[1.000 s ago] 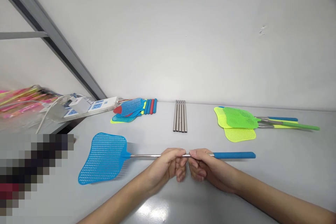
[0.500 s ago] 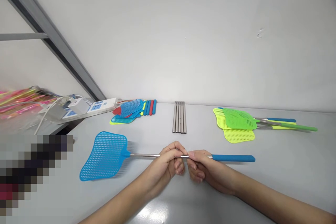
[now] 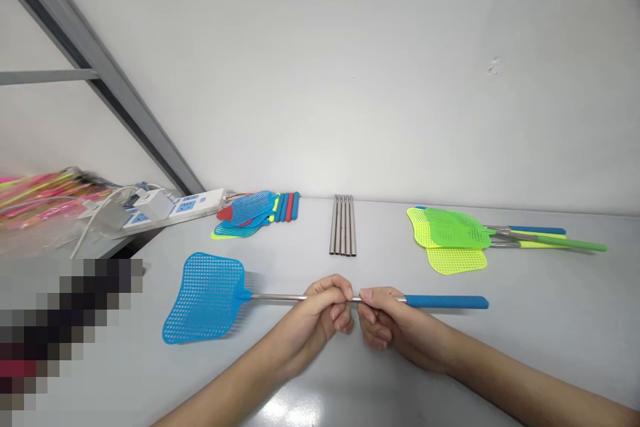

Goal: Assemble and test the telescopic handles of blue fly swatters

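Observation:
A blue fly swatter (image 3: 210, 297) with a metal rod and a blue grip lies across the front, its mesh head to the left. My left hand (image 3: 327, 310) pinches the rod between thumb and fingers, on the side toward the head. Close beside it, my right hand (image 3: 383, 317) is closed on the rod just left of the blue grip (image 3: 447, 301). A short bit of bare metal shows between the two hands. The curled fingers hide parts of the rod.
Behind my hands lie several metal rods (image 3: 343, 225) in a row. Swatter heads (image 3: 253, 208) and coloured grips (image 3: 287, 207) lie at the back left, near a power strip (image 3: 187, 208). Green and yellow swatters (image 3: 453, 230) are piled at right. Part of the lower left is pixelated.
The blue swatter head has turned slightly, its lower left corner now nearer the hands. My left thumb has drawn in a little, and slightly more metal shows between my hands.

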Demonstrator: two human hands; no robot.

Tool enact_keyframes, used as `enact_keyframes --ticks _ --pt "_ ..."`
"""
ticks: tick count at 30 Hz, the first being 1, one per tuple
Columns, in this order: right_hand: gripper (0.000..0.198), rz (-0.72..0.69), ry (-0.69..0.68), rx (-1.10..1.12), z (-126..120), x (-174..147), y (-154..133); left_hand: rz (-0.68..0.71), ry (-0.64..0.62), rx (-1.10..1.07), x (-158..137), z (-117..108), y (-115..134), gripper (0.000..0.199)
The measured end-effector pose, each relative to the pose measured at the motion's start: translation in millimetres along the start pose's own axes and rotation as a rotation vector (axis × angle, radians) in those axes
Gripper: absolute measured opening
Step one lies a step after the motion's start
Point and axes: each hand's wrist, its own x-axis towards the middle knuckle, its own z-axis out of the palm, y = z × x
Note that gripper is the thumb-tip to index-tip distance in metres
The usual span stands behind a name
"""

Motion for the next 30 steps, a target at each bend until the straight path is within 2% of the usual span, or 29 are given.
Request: enact_keyframes --ticks 4,17,24,30 --pt "0.036 -0.002 0.0 0.006 -0.1 0.3 -1.1 -0.005 -0.004 0.014 0.1 0.1 0.0 0.002" --pt "0.035 0.018 0.007 0.016 0.5 0.0 -3.0 -0.031 -0.016 0.009 0.2 1.4 1.4 0.003" --pt "0.037 0.002 -0.011 0.03 -0.9 -0.7 -2.1 -0.035 -0.017 0.033 0.5 3.5 2.8 0.008" --pt "0.043 0.019 0.007 0.031 -3.1 1.1 -0.8 -0.021 -0.025 0.17 1.2 4.7 2.1 0.019"
